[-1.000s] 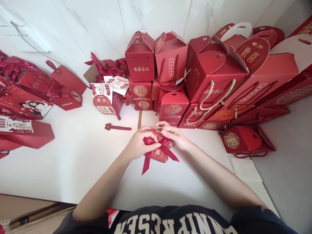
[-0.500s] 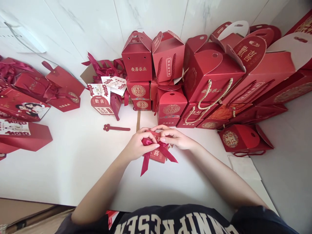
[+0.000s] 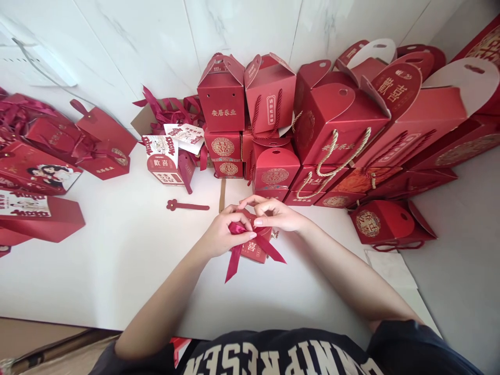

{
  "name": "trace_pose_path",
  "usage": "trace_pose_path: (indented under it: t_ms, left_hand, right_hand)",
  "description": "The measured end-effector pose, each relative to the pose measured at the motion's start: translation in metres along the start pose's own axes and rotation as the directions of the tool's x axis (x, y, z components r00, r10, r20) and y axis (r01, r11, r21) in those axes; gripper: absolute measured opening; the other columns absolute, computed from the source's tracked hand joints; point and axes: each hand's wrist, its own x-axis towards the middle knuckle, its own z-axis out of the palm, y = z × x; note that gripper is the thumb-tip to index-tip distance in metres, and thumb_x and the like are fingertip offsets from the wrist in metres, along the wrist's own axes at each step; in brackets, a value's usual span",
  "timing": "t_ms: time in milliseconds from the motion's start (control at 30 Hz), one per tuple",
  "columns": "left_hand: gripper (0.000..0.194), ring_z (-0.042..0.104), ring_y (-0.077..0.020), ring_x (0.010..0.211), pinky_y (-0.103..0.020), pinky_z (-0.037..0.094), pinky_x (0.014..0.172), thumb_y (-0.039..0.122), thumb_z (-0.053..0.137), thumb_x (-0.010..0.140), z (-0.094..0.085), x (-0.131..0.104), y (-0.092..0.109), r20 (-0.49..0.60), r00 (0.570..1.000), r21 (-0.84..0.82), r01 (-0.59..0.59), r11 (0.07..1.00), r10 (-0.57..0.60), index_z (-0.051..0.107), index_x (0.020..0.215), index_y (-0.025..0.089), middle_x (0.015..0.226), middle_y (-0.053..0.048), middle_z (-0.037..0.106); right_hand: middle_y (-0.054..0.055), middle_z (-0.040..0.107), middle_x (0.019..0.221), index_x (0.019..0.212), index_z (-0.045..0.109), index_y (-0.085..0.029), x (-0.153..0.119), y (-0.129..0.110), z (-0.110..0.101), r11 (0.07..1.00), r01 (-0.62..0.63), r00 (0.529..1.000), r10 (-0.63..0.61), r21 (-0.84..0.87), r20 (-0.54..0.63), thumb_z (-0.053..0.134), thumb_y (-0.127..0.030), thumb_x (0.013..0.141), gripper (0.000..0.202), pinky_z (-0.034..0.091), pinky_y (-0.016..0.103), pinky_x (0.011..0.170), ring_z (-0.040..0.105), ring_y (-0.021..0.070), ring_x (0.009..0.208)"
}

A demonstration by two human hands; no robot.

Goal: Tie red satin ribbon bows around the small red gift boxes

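A small red gift box [image 3: 257, 252] with gold characters lies on the table in front of me. A dark-red satin ribbon [image 3: 233, 264] crosses its top, with two cut tails hanging toward me. Between thumb and fingers of my left hand [image 3: 226, 230] the ribbon is pinched at its knot and left loop. My right hand [image 3: 279, 216] hovers at the box's upper right, fingers bent and thumb apart from the outstretched forefinger. No ribbon shows in it. Both hands partly cover the box top.
Red gift boxes [image 3: 332, 125] are stacked along the back and right. Behind the left side stands an open carton of ribbons [image 3: 172, 112], beside a small upright box [image 3: 167, 172]. A flower-ended red strip [image 3: 187, 205] lies nearby. More boxes [image 3: 42, 219] fill the far left.
My right thumb and fingers have come off the ribbon and spread apart, shifting slightly up. My left hand keeps its pinch. The camera view has shifted a little.
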Motion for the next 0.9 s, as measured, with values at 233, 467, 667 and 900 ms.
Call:
trace_pose_path:
  t_ms: [233, 467, 667, 900]
  left_hand:
    - [0.012, 0.057, -0.0236, 0.112, -0.039, 0.045, 0.099, 0.031, 0.072, 0.077, 0.002, -0.001, -0.005, -0.026, 1.000, -0.091, -0.013, 0.996, 0.010, 0.068, 0.080, 0.021, 0.108, -0.005, 0.056]
    - [0.013, 0.057, -0.0222, 0.110, -0.039, 0.043, 0.100, 0.033, 0.070, 0.080, 0.002, -0.001, -0.003, 0.001, 1.000, -0.113, 0.010, 0.994, -0.010, 0.067, 0.079, 0.021, 0.107, -0.004, 0.054]
    - [0.015, 0.060, -0.0193, 0.099, -0.037, 0.046, 0.094, 0.035, 0.068, 0.081, 0.001, -0.001, -0.002, 0.016, 1.000, -0.071, 0.012, 0.997, -0.011, 0.066, 0.081, 0.021, 0.105, -0.003, 0.054]
    - [0.012, 0.058, -0.0195, 0.102, -0.036, 0.046, 0.095, 0.031, 0.067, 0.080, 0.001, 0.001, -0.001, 0.031, 0.999, -0.026, -0.018, 0.999, 0.018, 0.065, 0.084, 0.020, 0.114, -0.004, 0.055]
  right_hand:
    - [0.009, 0.050, 0.137, 0.081, 0.068, -0.019, -0.015, -0.003, -0.013, 0.997, -0.055, 0.995, 0.059, -0.063, 0.074, 0.062, -0.038, 0.090, 0.022, 0.045, 0.047, 0.099, 0.051, 0.0271, 0.125]
    - [0.008, 0.045, 0.146, 0.074, 0.069, -0.018, -0.021, -0.003, -0.011, 0.995, -0.086, 0.993, 0.090, -0.053, 0.077, 0.063, -0.037, 0.089, 0.026, 0.043, 0.044, 0.101, 0.050, 0.0267, 0.128]
    - [0.008, 0.052, 0.134, 0.063, 0.051, -0.016, -0.007, 0.001, -0.004, 0.997, -0.067, 0.997, 0.065, 0.045, 0.044, 0.053, -0.039, 0.096, 0.040, 0.035, 0.043, 0.107, 0.051, 0.0220, 0.125]
    - [0.007, 0.052, 0.125, 0.056, 0.043, -0.015, 0.005, 0.009, 0.003, 1.000, -0.004, 0.999, 0.003, 0.022, 0.041, 0.068, -0.032, 0.087, 0.043, 0.041, 0.040, 0.100, 0.053, 0.0229, 0.120]
